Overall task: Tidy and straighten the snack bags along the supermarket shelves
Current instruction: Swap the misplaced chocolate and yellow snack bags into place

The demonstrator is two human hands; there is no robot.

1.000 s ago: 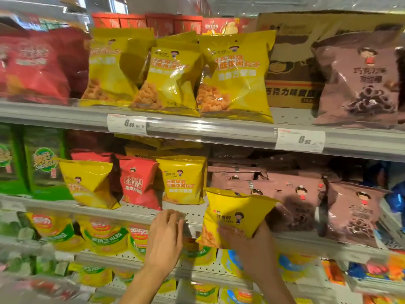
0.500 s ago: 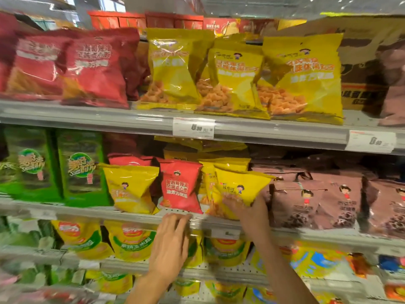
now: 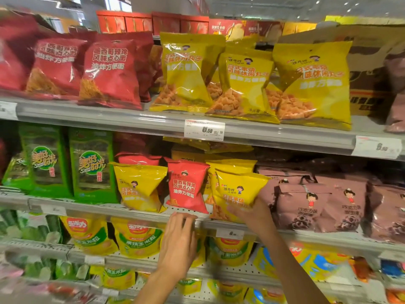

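Note:
On the middle shelf [image 3: 140,212] a small yellow snack bag [image 3: 237,191] stands upright, and my right hand [image 3: 252,212] grips its lower right side. To its left stand a small red bag [image 3: 187,186] and another yellow bag [image 3: 139,186]. My left hand [image 3: 178,242] rests with straight fingers on the front rail of that shelf, just below the red bag. It holds nothing.
Green seaweed packs [image 3: 92,165] fill the shelf's left, brown chocolate-ring bags [image 3: 317,205] its right. Large red bags [image 3: 109,71] and large yellow bags [image 3: 245,84] line the top shelf [image 3: 131,121]. Yellow corn snack bags [image 3: 138,236] sit below. Price tags [image 3: 205,129] hang on the rails.
My right hand has carried the small yellow bag up from the shelf edge and stood it beside the red bag. The view has shifted left. My left hand stays on the rail.

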